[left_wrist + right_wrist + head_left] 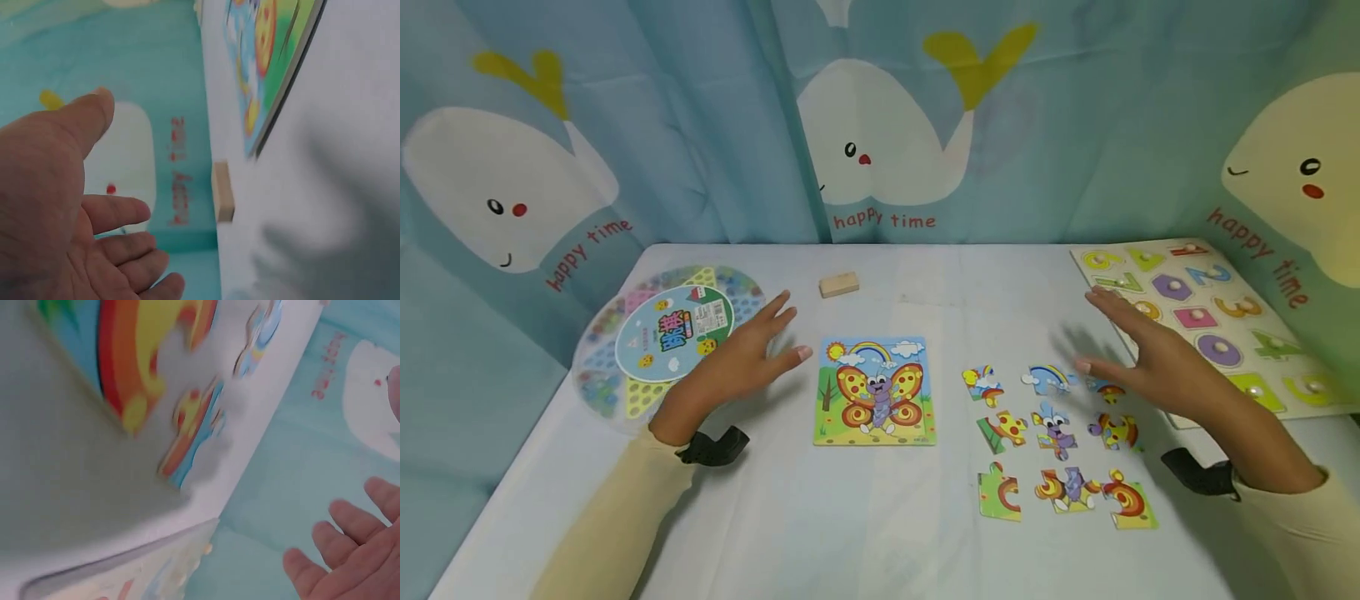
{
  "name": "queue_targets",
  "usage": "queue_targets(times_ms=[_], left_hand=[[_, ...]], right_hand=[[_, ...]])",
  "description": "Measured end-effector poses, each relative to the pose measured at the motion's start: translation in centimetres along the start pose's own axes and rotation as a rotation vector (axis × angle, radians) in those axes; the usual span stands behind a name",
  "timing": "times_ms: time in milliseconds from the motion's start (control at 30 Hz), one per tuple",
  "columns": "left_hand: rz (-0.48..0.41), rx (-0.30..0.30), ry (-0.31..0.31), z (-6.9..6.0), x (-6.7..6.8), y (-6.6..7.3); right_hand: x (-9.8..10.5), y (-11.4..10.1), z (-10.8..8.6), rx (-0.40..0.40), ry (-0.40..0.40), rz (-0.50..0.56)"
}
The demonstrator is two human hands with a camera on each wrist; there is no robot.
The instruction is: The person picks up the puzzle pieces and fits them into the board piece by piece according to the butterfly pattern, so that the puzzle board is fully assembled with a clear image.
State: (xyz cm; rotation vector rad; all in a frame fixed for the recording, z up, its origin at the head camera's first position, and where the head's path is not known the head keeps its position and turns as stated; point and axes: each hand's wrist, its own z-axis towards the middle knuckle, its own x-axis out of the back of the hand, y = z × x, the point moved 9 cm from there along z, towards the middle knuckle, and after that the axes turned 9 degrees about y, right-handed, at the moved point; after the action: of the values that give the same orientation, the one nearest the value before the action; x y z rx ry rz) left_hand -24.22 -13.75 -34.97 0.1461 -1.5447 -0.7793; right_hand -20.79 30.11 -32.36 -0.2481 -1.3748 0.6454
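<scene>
My left hand (748, 354) hovers over the table's left side with its fingers extended, holding nothing, near the round Chinese checkers box (673, 333). To its right lies a square butterfly picture board (875, 392). My right hand (1157, 358), fingers spread and nothing held, is above the table between the loose jigsaw pieces and the number puzzle board (1213, 325). Several jigsaw pieces lie apart in rows, among them a centre piece (1055, 432) with a butterfly face and a green corner piece (998, 493). The right hand partly covers the upper right piece (1108, 390).
A small wooden block (838, 285) rests near the back of the white table (880, 517). Behind the table hangs a blue curtain (715, 150) printed with whales. Each wrist wears a black camera strap; the left one (715, 447) shows beside the sleeve.
</scene>
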Motion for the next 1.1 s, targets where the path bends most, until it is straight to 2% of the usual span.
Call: queue_targets(times_ms=[133, 233, 367, 500, 733, 867, 1000, 1100], left_hand=[[-0.026, -0.037, -0.038, -1.2, -1.8, 1.3], [-0.036, -0.037, -0.085, -1.8, -3.1, 1.8], [-0.016, -0.010, -0.160, -2.8, -4.8, 1.9], [0.007, -0.019, -0.213, -3.6, -6.0, 1.9], [0.060, -0.059, -0.222, -4.3, -6.6, 2.2], [0.090, -0.049, -0.230, -4.4, -6.6, 2.2], [0.098, -0.066, -0.237, -4.5, -6.8, 2.3], [0.104, -0.084, -0.243, -4.5, -6.9, 2.3]], right_hand=[[-0.3, -1.1, -1.5, 0.028, 0.009, 0.025], [-0.8, -2.1, -2.3, 0.076, 0.024, 0.019], [-1.6, -3.6, -3.2, 0.160, 0.039, 0.013], [-2.9, -5.0, -3.9, 0.196, -0.011, 0.084], [-5.4, -7.6, -4.9, 0.230, -0.115, 0.171], [-6.3, -8.8, -5.4, 0.231, -0.153, 0.203], [-7.2, -9.4, -6.0, 0.169, -0.214, 0.205], [-7.7, -9.6, -6.4, 0.148, -0.229, 0.176]])
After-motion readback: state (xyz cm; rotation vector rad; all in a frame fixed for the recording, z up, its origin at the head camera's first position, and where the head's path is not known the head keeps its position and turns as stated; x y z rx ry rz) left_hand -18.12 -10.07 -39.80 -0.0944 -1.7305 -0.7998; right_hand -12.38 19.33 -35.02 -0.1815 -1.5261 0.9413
